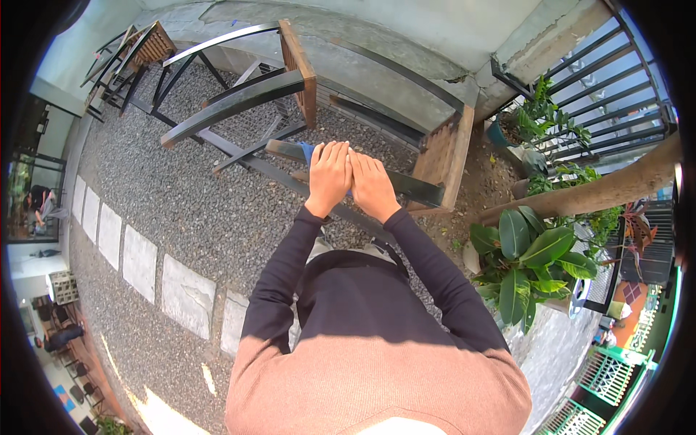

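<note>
Side by side, my left hand (330, 175) and my right hand (371, 187) lie over a dark leg of a tipped-over stool with a slatted wooden seat (458, 161). A piece of blue cloth (307, 151) sticks out beside my left fingers, and a little more blue shows between the hands. Both hands are closed, fingers together and curled down over the cloth and the leg. Most of the cloth is hidden under them. The leg's bare wooden end (279, 148) pokes out to the left of my hands.
Another tipped-over stool (232, 109) lies just ahead on grey gravel (145, 188), with more stools (148, 47) at the far left. Stepping slabs (187, 293) run along the left. At right stand a leafy plant (522, 254), a slanting trunk (594, 185) and a potted plant (507, 130).
</note>
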`<action>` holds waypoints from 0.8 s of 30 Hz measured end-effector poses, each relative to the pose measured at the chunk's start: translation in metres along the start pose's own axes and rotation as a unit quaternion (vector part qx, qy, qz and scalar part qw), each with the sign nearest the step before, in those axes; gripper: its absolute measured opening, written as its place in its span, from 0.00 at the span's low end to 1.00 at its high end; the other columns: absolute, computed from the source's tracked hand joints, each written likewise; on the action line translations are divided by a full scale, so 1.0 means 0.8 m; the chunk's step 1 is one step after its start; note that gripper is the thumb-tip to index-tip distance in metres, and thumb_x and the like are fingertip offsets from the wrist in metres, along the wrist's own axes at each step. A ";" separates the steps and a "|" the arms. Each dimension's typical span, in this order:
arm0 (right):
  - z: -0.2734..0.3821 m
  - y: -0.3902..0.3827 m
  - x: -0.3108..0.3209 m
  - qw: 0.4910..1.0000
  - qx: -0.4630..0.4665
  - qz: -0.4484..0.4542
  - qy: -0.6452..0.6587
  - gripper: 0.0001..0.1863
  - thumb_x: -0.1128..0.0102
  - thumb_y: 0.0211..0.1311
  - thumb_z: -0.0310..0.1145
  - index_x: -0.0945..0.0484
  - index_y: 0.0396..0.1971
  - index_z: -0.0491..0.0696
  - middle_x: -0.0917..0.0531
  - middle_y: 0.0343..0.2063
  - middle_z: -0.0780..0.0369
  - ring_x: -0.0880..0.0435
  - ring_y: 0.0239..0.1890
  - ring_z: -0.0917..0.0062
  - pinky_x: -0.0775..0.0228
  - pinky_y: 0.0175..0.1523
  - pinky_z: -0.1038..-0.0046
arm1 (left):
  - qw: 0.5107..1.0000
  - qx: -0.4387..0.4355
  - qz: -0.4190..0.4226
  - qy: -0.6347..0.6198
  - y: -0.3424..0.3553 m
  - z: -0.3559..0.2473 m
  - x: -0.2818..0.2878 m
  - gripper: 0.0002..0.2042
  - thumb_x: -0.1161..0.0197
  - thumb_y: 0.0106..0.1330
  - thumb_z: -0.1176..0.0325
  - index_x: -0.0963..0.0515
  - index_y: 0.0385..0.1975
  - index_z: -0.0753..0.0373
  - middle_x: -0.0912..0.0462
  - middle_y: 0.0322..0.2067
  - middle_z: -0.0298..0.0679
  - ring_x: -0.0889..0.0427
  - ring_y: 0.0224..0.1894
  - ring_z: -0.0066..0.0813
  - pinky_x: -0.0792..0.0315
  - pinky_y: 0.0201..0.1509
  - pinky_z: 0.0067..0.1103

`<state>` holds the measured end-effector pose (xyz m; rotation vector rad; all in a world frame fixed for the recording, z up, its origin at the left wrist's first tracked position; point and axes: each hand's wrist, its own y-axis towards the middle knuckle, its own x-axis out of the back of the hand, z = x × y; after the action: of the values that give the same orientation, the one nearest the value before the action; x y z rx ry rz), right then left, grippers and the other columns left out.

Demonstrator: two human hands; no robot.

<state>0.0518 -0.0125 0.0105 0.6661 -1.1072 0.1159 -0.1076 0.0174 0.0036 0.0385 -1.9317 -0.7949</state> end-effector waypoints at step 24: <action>-0.068 -0.084 0.057 1.000 0.004 0.003 -0.013 0.30 0.40 0.70 0.33 0.28 0.68 0.34 0.20 0.65 0.48 0.21 0.67 0.56 0.32 0.72 0.57 | 1.000 -0.007 0.004 -0.019 0.000 -0.110 -0.049 0.20 0.45 0.76 0.65 0.17 0.59 0.71 0.12 0.56 0.48 0.19 0.65 0.46 0.37 0.78 0.43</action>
<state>0.1433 -0.0470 0.0054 0.6730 -1.1350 0.1181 -0.0166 -0.0131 -0.0029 0.0069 -1.9609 -0.8084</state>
